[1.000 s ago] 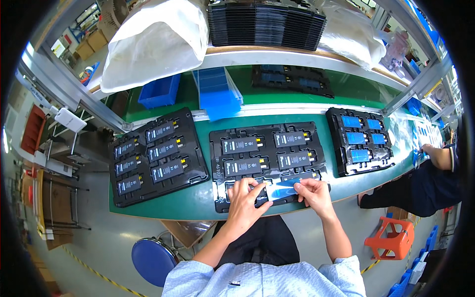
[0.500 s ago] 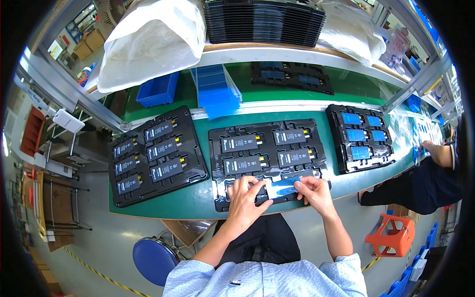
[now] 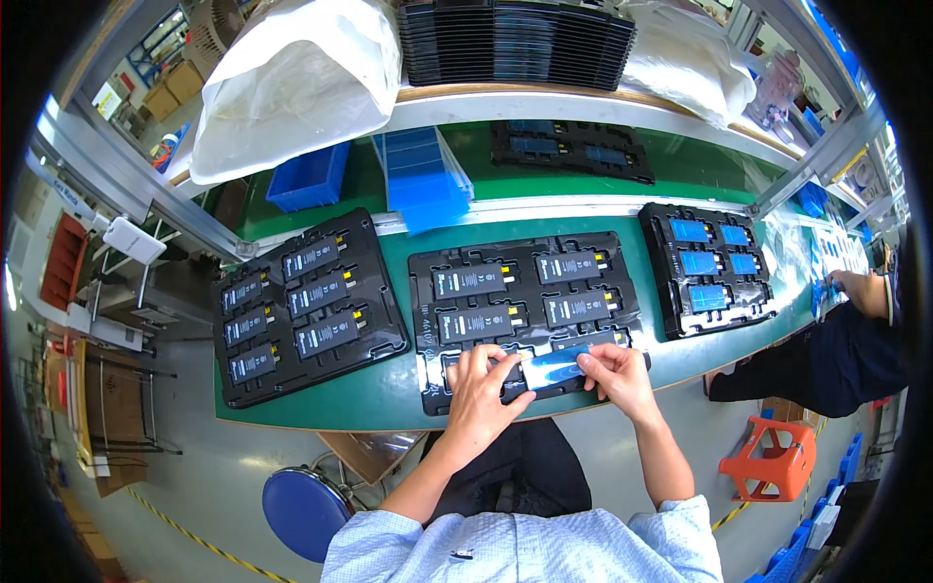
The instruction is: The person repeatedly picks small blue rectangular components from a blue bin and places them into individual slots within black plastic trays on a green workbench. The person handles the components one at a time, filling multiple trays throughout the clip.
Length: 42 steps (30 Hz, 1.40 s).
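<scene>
Over the front of the middle black tray (image 3: pixel 525 340), both my hands hold a flat battery with a glossy blue film face (image 3: pixel 555 370), which mirrors the light. My left hand (image 3: pixel 476 394) is closed at its left end, thumb at the lower corner and fingers curled above. With thumb and forefinger, my right hand (image 3: pixel 620 377) pinches the right end at the upper edge. Dark flat batteries (image 3: pixel 472 280) with yellow tabs lie in the tray's slots behind my hands. My fingers hide part of the front row.
A black tray of dark batteries (image 3: pixel 313 371) lies left; one with blue-faced batteries (image 3: pixel 667 309) stands right. Behind are blue film sheets (image 3: pixel 424 185), a blue bin (image 3: pixel 309 179) and a shelf (image 3: pixel 505 105) with stacked trays. A blue stool (image 3: pixel 303 513) and another person's hand (image 3: pixel 844 282) flank me.
</scene>
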{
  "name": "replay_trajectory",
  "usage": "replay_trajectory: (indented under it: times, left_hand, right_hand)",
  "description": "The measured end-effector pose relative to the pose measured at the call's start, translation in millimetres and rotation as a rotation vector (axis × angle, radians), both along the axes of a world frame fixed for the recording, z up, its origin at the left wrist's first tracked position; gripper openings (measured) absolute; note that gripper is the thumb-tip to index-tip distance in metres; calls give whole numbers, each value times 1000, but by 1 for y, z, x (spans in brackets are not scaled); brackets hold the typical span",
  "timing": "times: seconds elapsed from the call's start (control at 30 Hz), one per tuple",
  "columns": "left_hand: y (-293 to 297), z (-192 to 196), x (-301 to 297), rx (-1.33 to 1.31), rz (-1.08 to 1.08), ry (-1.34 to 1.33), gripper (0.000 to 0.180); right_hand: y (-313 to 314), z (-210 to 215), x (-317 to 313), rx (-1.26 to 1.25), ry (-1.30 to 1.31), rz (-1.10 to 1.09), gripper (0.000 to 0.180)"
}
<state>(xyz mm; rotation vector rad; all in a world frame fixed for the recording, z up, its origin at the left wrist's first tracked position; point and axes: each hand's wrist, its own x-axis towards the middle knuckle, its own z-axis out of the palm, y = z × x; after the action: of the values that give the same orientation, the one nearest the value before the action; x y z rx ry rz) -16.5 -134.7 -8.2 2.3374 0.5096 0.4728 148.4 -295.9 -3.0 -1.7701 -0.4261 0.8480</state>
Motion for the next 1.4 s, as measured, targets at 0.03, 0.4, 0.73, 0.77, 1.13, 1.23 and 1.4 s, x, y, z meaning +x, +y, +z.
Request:
replay_trajectory:
  times: [0.03, 0.4, 0.73, 0.77, 1.13, 1.23, 1.4]
  left_hand:
    - [0, 0, 0, 2, 0, 0, 53]
    - [0, 0, 0, -3, 1, 5, 53]
    - [0, 0, 0, 7, 3, -1, 54]
    - [0, 0, 0, 5, 3, 1, 53]
    - [-1, -1, 1, 32, 9, -6, 52]
    - [-1, -2, 2, 27, 13, 0, 51]
    - [-1, -2, 2, 28, 10, -3, 51]
  right_hand:
    - [0, 1, 0, 0, -2, 1, 20]
    - [-3, -5, 2, 0, -18, 22, 25]
    - [-1, -3, 0, -5, -13, -2, 20]
    - [-1, -4, 0, -9, -13, 0, 20]
    - [0, -5, -3, -61, -85, -11, 23]
    - [2, -2, -6, -61, -163, -16, 22]
    - [9, 3, -12, -50, -304, -27, 19]
